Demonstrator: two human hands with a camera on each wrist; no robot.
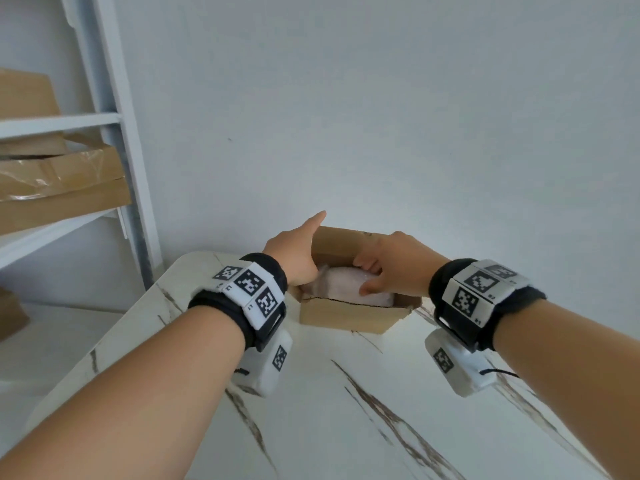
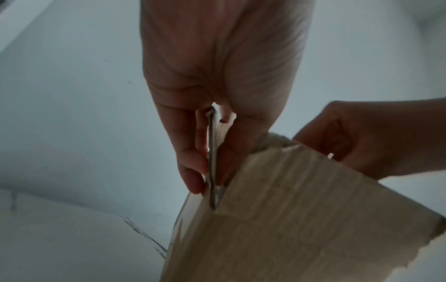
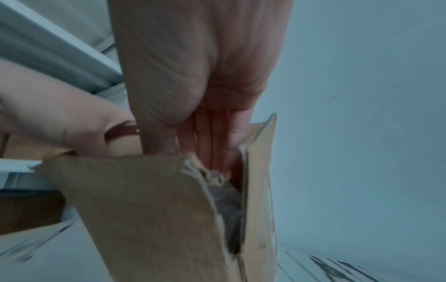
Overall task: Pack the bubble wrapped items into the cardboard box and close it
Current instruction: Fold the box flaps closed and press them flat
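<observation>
**Cardboard box open on the worktop, both hands at it**

The cardboard box (image 1: 346, 315) sits at the far end of the white, brown-veined worktop (image 1: 346, 410), close to the wall, its top open. Inside lies a bubble wrapped item (image 1: 346, 285), pale and bulky, filling most of the space.

Over on the left, a white shelf rack (image 1: 117, 133) holds flat cardboard pieces (image 1: 62, 188), some under clear film.

The left hand (image 1: 294, 254) is at the box's left side. From the wrist view its fingers (image 2: 190, 164) and thumb pinch the thin edge of an upright flap (image 2: 212, 162), while the head view shows the index finger pointing up and away past the box.

The right hand (image 1: 394, 265) reaches in from the right, over the open top. Its thumb and curled fingertips lie on the wrapped bundle, and from its wrist view the straight fingers (image 3: 212, 137) go down inside the box just beside the right wall (image 3: 258, 171). Whether it grips the bundle or only presses it, I cannot tell.

The near wall of the box has a ragged, torn upper edge.
</observation>
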